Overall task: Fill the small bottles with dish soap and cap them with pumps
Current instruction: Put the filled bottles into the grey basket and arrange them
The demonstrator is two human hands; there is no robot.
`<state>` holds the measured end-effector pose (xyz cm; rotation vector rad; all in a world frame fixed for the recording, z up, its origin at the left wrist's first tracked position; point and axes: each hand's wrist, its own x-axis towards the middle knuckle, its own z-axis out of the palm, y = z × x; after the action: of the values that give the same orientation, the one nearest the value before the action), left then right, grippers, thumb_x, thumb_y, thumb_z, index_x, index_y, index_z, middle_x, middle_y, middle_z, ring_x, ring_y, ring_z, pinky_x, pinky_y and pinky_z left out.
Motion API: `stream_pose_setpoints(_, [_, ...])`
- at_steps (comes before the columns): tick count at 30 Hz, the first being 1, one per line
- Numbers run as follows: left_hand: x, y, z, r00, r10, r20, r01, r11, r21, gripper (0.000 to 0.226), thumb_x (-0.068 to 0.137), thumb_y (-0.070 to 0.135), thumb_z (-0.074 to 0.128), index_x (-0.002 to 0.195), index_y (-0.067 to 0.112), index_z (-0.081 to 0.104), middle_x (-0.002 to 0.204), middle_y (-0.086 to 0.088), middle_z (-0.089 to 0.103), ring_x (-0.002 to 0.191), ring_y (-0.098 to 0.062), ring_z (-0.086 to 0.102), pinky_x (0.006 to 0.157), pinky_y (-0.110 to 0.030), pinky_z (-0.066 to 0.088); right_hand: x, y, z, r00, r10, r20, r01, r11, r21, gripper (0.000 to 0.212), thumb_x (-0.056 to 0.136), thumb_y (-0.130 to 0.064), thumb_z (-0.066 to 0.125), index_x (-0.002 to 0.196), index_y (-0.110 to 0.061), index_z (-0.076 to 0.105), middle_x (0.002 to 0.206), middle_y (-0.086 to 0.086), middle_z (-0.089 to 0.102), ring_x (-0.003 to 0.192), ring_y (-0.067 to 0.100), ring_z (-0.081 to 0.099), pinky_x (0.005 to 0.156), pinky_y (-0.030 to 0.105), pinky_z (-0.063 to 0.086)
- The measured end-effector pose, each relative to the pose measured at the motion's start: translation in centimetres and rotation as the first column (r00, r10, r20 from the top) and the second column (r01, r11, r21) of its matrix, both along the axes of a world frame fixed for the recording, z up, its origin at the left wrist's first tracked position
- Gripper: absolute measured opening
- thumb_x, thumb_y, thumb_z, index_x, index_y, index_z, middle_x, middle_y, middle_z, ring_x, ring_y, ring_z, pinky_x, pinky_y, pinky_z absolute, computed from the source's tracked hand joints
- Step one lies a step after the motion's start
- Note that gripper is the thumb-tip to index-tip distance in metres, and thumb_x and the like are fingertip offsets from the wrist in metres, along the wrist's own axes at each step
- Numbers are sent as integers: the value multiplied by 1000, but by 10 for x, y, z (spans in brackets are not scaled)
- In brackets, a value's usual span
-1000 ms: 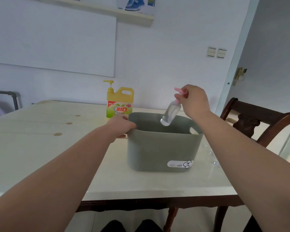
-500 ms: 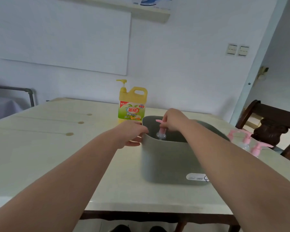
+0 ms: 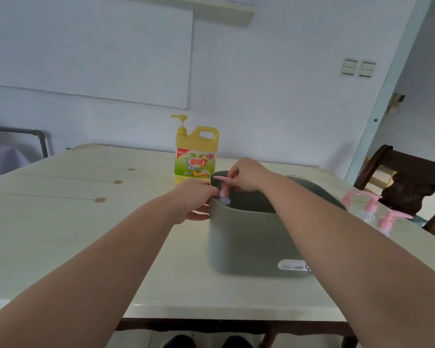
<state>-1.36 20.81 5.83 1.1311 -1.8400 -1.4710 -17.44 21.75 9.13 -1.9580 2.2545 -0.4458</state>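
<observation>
Pale cream table (image 3: 86,234) fills your view. The small clear bottle with a pink pump (image 3: 224,194) sits just inside the left rim of the grey-green plastic tub (image 3: 249,237). Your right hand (image 3: 246,175) pinches its pump head. Your left hand (image 3: 194,199) grips the tub's rim, fingers curled over it. The yellow dish-soap jug (image 3: 195,156) stands behind, and more pink-pumped clear bottles (image 3: 369,212) stand to the right.

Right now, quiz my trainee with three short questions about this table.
1. True or false: the yellow soap jug stands inside the grey bin.
2. Which hand pinches the pink pump at the bin? A left, B right.
3. Fill in: the capped small bottles stand on the table to the bin's ____ side.
Key: 1 false; 2 B, the right hand; 3 right.
</observation>
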Motion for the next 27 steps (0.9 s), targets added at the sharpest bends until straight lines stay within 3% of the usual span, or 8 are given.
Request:
stream_pose_setpoints(3, [-2, 3, 1, 1000, 19, 3, -19, 1000, -9, 12, 91, 10, 52, 81, 13, 58, 80, -5, 64, 76, -18, 62, 75, -33, 53, -10, 5, 1, 997, -49, 61, 51, 998, -32, 17, 91, -20, 63, 98, -7, 72, 72, 6, 68, 61, 13, 61, 72, 29, 50])
stream_pose_setpoints(9, [-15, 11, 1, 1000, 19, -2, -19, 1000, 13, 9, 90, 10, 52, 84, 11, 58, 81, -6, 62, 73, -18, 61, 70, -31, 53, -64, 53, 21, 970, -193, 150, 218, 961, -170, 16, 91, -6, 55, 99, -14, 65, 70, -1, 63, 62, 10, 60, 59, 21, 45])
stream_pose_setpoints(14, [-38, 22, 1, 999, 37, -21, -36, 999, 25, 13, 89, 8, 51, 77, 13, 52, 74, -4, 55, 65, -16, 56, 66, -28, 50, -135, 114, 30, 911, -390, 134, 411, 888, -209, 19, 89, -2, 55, 86, -16, 68, 87, 5, 69, 77, 19, 61, 81, 31, 51])
stream_pose_setpoints(19, [-57, 30, 4, 999, 27, -18, -26, 998, 49, 14, 86, 6, 50, 76, 15, 52, 72, -3, 54, 64, -16, 55, 64, -27, 47, -178, 166, 18, 823, -565, 63, 568, 815, -113, 25, 89, 3, 50, 91, -14, 69, 90, 8, 66, 72, 22, 62, 58, 25, 44])
stream_pose_setpoints(21, [-64, 31, 4, 999, 32, -14, -31, 998, 47, 13, 86, 6, 50, 76, 14, 52, 73, -4, 54, 65, -17, 55, 64, -28, 48, -187, 179, 12, 805, -592, 37, 593, 804, -50, 27, 83, 10, 56, 97, -9, 69, 109, 5, 67, 94, 23, 64, 76, 28, 49])
stream_pose_setpoints(23, [-68, 33, 4, 999, 44, -13, -44, 998, 47, 13, 85, 6, 49, 75, 14, 53, 73, -4, 54, 65, -17, 54, 64, -27, 47, -190, 187, 7, 821, -568, -57, 570, 821, 35, 33, 80, 6, 67, 110, -7, 68, 122, -9, 57, 112, 15, 55, 92, 26, 43])
stream_pose_setpoints(25, [-74, 35, 3, 998, 55, -15, -54, 997, 46, 14, 86, 6, 49, 75, 14, 52, 71, -4, 53, 64, -17, 53, 64, -27, 46, -195, 191, 1, 840, -529, -123, 541, 833, 113, 35, 84, -3, 65, 119, -12, 67, 127, -13, 55, 114, 17, 56, 95, 28, 44])
stream_pose_setpoints(27, [-76, 36, 3, 998, 62, -24, -61, 997, 42, 15, 86, 6, 49, 74, 14, 52, 70, -3, 52, 64, -16, 51, 63, -27, 44, -196, 190, -4, 832, -532, -157, 552, 822, 139, 40, 85, -5, 64, 123, -16, 64, 132, -3, 59, 114, 22, 58, 94, 30, 47])
